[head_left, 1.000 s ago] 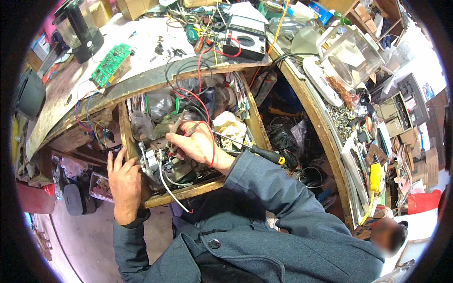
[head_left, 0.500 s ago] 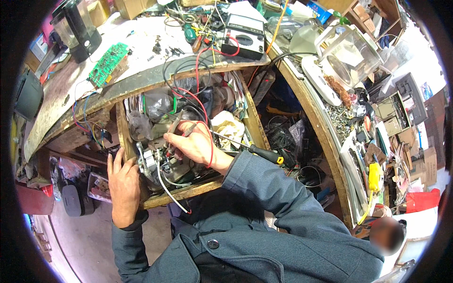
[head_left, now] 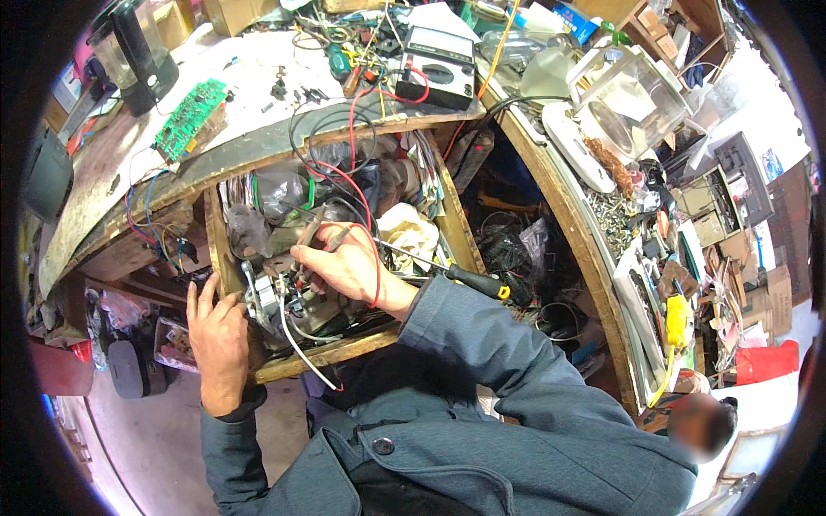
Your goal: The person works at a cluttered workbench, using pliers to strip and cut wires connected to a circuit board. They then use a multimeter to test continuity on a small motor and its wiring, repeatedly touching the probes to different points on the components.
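Note:
My right hand (head_left: pixel 354 268) is closed around a pair of test probes (head_left: pixel 311 229) above the pulled-out wooden drawer (head_left: pixel 301 361). Red and black leads run from them to an analogue multimeter (head_left: pixel 439 70) on the bench. The probe tips point down at a small metal part with a white cable (head_left: pixel 297 344), but my fingers hide where they touch. My left hand (head_left: pixel 220 351) lies over the drawer's left edge, its fingers stretched out and holding nothing. A screwdriver (head_left: pixel 476 279) with a black and yellow handle lies across the drawer's right side, beside my right wrist.
Plastic bags (head_left: pixel 280 191) and a cream cloth (head_left: pixel 408 234) fill the drawer. On the bench lie a green circuit board (head_left: pixel 191 119) and loose small parts. A side bench to the right carries a clear plastic container (head_left: pixel 632 103), many screws (head_left: pixel 609 225) and a yellow tool (head_left: pixel 677 320).
The whole view has shifted slightly. My right hand keeps the probes over the same part, and my left hand stays on the drawer's edge.

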Demonstrator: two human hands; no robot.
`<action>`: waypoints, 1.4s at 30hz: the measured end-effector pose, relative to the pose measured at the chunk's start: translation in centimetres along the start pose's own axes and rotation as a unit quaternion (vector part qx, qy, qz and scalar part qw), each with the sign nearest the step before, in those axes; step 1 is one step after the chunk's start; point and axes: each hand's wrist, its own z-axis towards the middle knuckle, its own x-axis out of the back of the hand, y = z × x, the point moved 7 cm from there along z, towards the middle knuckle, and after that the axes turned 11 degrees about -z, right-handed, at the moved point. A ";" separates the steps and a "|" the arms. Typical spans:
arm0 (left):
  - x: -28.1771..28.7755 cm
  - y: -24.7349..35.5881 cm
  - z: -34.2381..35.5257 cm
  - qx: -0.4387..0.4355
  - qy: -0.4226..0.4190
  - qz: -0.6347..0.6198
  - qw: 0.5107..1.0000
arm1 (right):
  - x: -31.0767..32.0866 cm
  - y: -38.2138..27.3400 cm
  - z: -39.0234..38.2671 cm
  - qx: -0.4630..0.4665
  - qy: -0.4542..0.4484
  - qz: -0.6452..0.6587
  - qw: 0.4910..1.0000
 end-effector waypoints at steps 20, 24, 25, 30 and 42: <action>-0.1 -0.1 -0.1 0.001 -0.020 0.011 1.000 | -0.7 0.8 0.1 -0.010 -0.017 0.009 1.000; 0.2 -0.1 -0.1 0.016 -0.029 -0.005 0.999 | -0.5 0.1 -0.4 -0.025 -0.024 0.020 0.999; 0.3 0.0 -0.1 0.022 -0.033 -0.010 0.999 | -0.5 0.2 -0.2 -0.018 -0.023 0.014 0.999; -0.2 0.1 0.2 0.000 -0.054 0.014 0.998 | -0.7 1.5 0.1 -0.024 -0.021 0.046 0.998; -0.5 -0.1 0.0 0.010 -0.045 0.026 0.999 | -0.3 0.3 -0.1 0.004 -0.018 -0.004 1.000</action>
